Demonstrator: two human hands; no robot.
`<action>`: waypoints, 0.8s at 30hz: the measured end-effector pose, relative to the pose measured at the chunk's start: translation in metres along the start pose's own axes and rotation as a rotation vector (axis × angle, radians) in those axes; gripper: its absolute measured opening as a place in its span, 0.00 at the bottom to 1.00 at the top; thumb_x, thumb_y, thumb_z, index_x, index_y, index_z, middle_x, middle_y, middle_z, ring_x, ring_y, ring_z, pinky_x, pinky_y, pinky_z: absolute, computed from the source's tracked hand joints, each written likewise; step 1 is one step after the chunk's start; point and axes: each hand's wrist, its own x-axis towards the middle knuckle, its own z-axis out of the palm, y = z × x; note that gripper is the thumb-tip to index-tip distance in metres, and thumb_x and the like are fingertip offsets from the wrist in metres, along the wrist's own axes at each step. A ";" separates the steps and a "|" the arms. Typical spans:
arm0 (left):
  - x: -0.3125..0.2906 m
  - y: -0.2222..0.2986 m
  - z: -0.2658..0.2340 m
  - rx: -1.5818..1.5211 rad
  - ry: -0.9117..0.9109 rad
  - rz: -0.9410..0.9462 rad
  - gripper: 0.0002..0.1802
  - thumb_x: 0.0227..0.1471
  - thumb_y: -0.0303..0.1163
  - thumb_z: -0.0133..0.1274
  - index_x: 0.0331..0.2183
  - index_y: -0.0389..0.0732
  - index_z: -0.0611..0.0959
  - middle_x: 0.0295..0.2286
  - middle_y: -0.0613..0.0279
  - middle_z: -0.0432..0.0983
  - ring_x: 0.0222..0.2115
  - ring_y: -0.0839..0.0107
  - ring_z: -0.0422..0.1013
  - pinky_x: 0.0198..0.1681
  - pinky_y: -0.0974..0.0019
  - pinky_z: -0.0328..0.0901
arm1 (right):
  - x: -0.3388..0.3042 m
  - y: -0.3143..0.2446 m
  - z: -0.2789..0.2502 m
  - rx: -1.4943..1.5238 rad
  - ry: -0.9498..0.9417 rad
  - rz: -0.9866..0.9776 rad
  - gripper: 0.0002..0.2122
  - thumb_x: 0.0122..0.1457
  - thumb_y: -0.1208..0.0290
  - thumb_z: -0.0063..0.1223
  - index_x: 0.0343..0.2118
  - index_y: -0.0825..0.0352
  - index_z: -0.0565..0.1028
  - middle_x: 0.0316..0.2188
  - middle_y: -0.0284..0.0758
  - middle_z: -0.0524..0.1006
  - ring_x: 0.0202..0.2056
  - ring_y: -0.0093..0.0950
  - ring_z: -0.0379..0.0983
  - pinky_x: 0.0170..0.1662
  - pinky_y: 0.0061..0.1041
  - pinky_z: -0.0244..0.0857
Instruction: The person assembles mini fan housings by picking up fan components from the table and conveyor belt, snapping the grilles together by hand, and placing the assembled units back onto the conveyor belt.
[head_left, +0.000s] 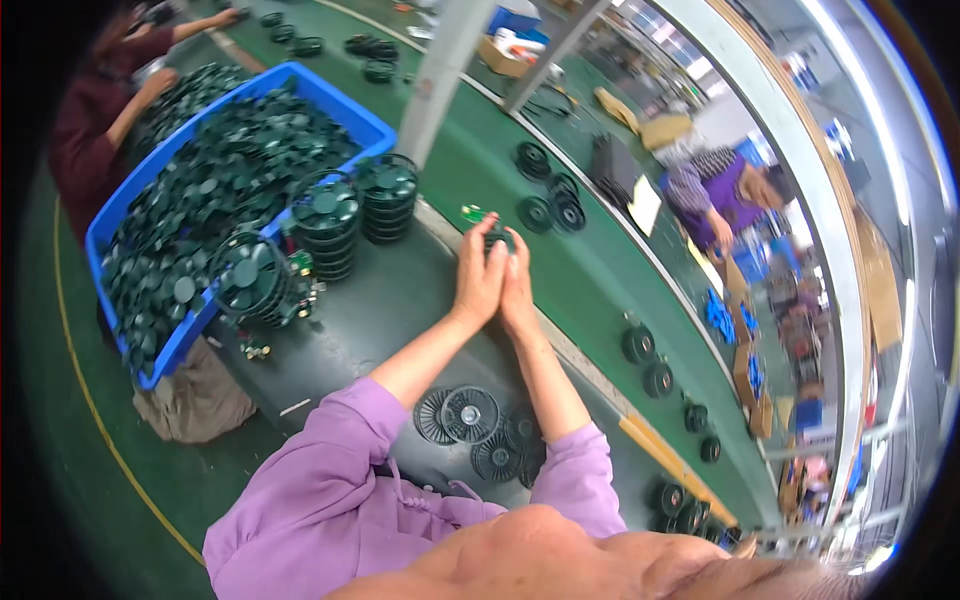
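Observation:
My left hand (481, 272) and my right hand (515, 283) are together above the far edge of the table. Both are closed around a dark green round plastic part (497, 238), mostly hidden by the fingers. A small green circuit board (472, 213) sticks out at my left fingertips; whether it is joined to the part I cannot tell. Nearer me, between my forearms, several dark round fan grilles (470, 413) lie flat on the grey table (375, 320). Stacked round dark housings (326, 230) stand left of my hands, with small circuit boards (302, 264) beside them.
A blue bin (376, 132) heaped with dark plastic discs stands at the left. Beyond the table runs a green conveyor belt (590, 290) carrying round dark parts (638, 344). A metal post (445, 85) rises at its edge. Co-workers are at far left and across the belt.

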 end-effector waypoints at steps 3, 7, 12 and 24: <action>-0.006 -0.019 -0.005 0.138 -0.158 -0.033 0.23 0.59 0.37 0.42 0.52 0.34 0.67 0.50 0.47 0.66 0.51 0.51 0.62 0.54 0.56 0.56 | 0.013 0.006 -0.031 -0.149 -0.092 0.090 0.24 0.60 0.65 0.49 0.58 0.67 0.60 0.47 0.40 0.70 0.44 0.29 0.67 0.50 0.28 0.61; -0.008 -0.038 -0.010 0.411 -0.257 0.113 0.16 0.56 0.34 0.47 0.45 0.39 0.74 0.46 0.51 0.69 0.48 0.52 0.64 0.51 0.55 0.58 | 0.019 0.025 -0.133 -0.656 0.174 0.095 0.32 0.48 0.55 0.63 0.53 0.68 0.67 0.45 0.43 0.74 0.45 0.34 0.71 0.49 0.30 0.65; -0.010 -0.039 -0.004 0.444 -0.271 0.094 0.12 0.53 0.30 0.50 0.41 0.42 0.76 0.45 0.56 0.70 0.46 0.53 0.65 0.49 0.55 0.61 | 0.015 0.042 -0.241 -1.338 0.494 0.263 0.34 0.45 0.52 0.65 0.52 0.69 0.68 0.48 0.53 0.71 0.50 0.43 0.68 0.51 0.39 0.64; -0.011 -0.031 -0.003 0.534 -0.349 0.045 0.14 0.48 0.25 0.51 0.40 0.41 0.76 0.45 0.56 0.71 0.46 0.53 0.66 0.49 0.56 0.62 | 0.194 0.109 -0.226 -1.021 0.298 0.244 0.47 0.37 0.49 0.70 0.60 0.63 0.57 0.52 0.49 0.70 0.54 0.44 0.66 0.56 0.37 0.61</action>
